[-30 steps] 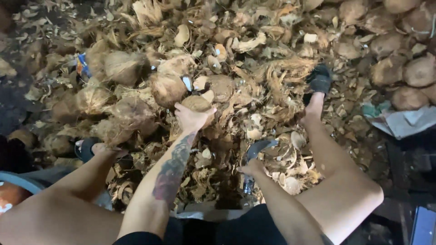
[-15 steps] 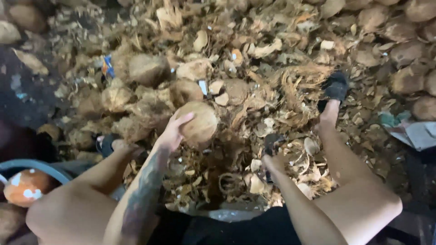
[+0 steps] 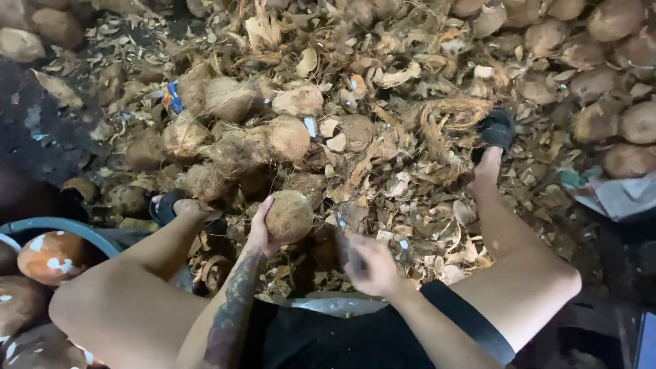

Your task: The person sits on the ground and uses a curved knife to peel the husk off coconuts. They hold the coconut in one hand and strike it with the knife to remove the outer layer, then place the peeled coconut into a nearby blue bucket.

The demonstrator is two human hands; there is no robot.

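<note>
My left hand (image 3: 262,230) grips a brown husked coconut (image 3: 290,216) and holds it between my knees, above the litter of shells. My right hand (image 3: 372,265) is blurred just right of the coconut, closed around the handle of a dark blade (image 3: 344,247) that points toward it. A pile of hairy unpeeled coconuts (image 3: 232,130) lies on the ground a little beyond the held one.
Husk and shell scraps (image 3: 410,157) cover the ground. More coconuts (image 3: 615,116) are heaped at the far right. A grey-blue basin (image 3: 68,227) with peeled coconuts (image 3: 51,255) sits at my left. My feet in dark sandals (image 3: 495,130) rest on the scraps.
My left hand picked a coconut off the pile and pulled it back toward me. My right hand with the blade rose and swung in toward the coconut.
</note>
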